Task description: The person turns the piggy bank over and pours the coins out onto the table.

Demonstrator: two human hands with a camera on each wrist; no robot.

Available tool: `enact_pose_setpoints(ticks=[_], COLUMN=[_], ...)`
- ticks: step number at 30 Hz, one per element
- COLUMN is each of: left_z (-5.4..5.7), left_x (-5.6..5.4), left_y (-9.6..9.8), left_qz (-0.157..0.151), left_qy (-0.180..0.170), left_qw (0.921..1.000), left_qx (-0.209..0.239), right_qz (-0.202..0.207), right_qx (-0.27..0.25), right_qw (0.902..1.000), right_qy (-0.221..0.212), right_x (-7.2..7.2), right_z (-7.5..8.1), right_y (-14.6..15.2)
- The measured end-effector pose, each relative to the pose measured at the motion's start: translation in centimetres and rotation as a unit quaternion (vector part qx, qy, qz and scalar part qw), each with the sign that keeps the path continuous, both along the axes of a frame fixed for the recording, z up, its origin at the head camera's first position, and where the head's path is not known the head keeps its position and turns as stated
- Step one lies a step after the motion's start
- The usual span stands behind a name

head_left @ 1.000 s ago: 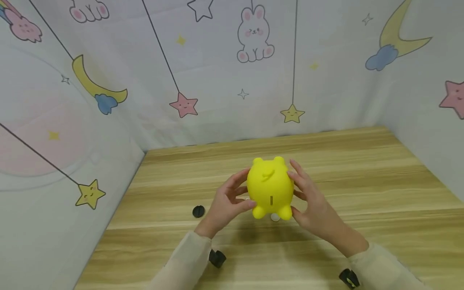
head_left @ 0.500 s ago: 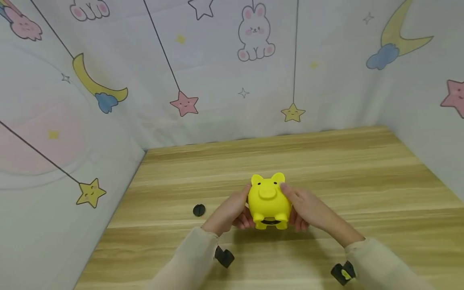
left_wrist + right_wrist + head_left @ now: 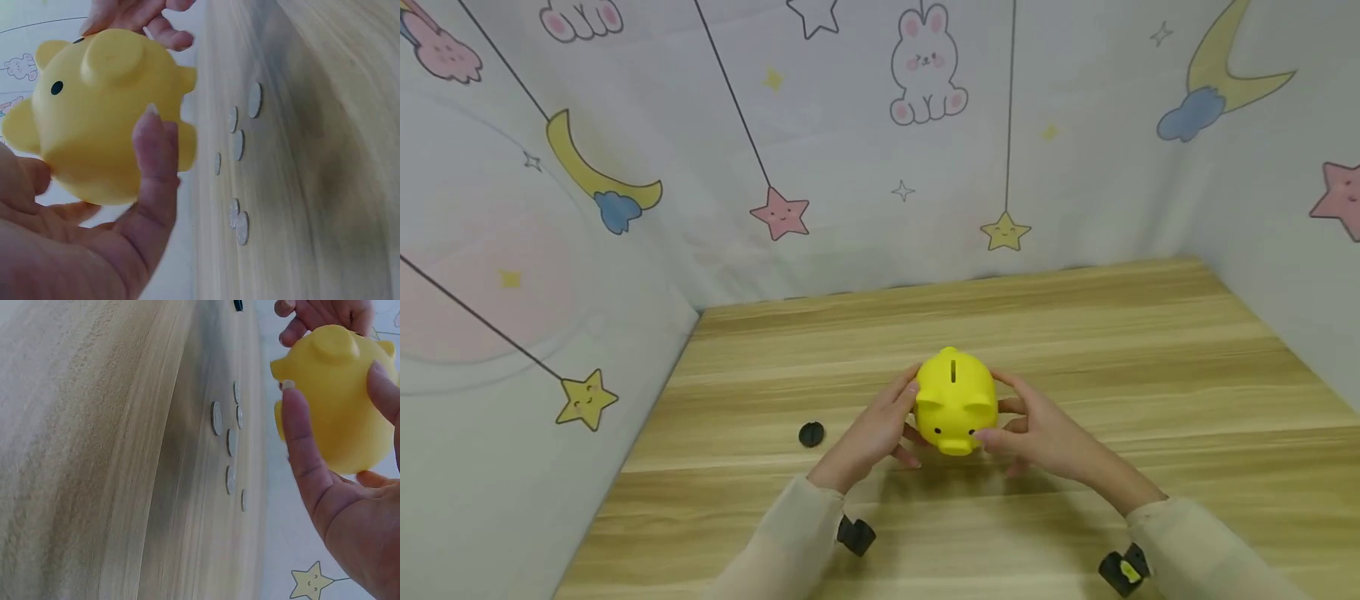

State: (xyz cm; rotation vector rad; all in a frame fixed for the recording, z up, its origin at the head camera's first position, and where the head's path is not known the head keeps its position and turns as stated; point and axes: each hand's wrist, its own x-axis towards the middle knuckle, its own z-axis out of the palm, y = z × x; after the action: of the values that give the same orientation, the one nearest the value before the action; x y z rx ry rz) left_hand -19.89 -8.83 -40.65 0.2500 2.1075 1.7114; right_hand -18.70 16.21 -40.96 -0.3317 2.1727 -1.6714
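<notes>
A yellow piggy bank (image 3: 957, 404) is held between both hands, above the wooden table. In the head view its back is up, showing the coin slot (image 3: 953, 372), and its snout points toward the person. My left hand (image 3: 876, 429) grips its left side with curled fingers. On the other side, my right hand (image 3: 1045, 429) holds it, thumb near one eye. Both wrist views show several silver coins (image 3: 242, 228) lying on the table below the bank; from the head they are hidden. The underside of the bank is out of sight.
A round black stopper (image 3: 811, 434) lies on the wooden table (image 3: 760, 350), left of the left hand. Black wrist devices (image 3: 856, 536) sit by both sleeves. A white curtain (image 3: 850, 150) with cartoon prints borders the table at the back and sides.
The piggy bank has been turned between the hands: first its rear faced the head camera, then its face and dark belly opening, now its slotted back. The stopper has stayed put.
</notes>
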Motion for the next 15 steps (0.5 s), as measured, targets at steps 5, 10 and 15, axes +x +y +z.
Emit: enact_pose_setpoints(ticks=[5,10,15], left_z=[-0.16,-0.28,-0.29], left_x=[0.14,0.31,0.27], left_y=[-0.08,-0.1,0.01], left_qz=[-0.013,-0.01,-0.013], left_qy=[0.03,0.048,0.064], left_qw=[0.9986,0.9978,0.9969], left_qx=[0.041,0.045,0.043], right_qz=[0.003,0.006,0.009], right_qx=[-0.04,-0.051,-0.052], right_qw=[0.9985,0.9975,0.9964], right_qy=[0.039,0.049,0.066], right_x=[-0.07,-0.13,-0.14], right_z=[-0.45,-0.56,-0.58], right_y=[0.19,0.17,0.33])
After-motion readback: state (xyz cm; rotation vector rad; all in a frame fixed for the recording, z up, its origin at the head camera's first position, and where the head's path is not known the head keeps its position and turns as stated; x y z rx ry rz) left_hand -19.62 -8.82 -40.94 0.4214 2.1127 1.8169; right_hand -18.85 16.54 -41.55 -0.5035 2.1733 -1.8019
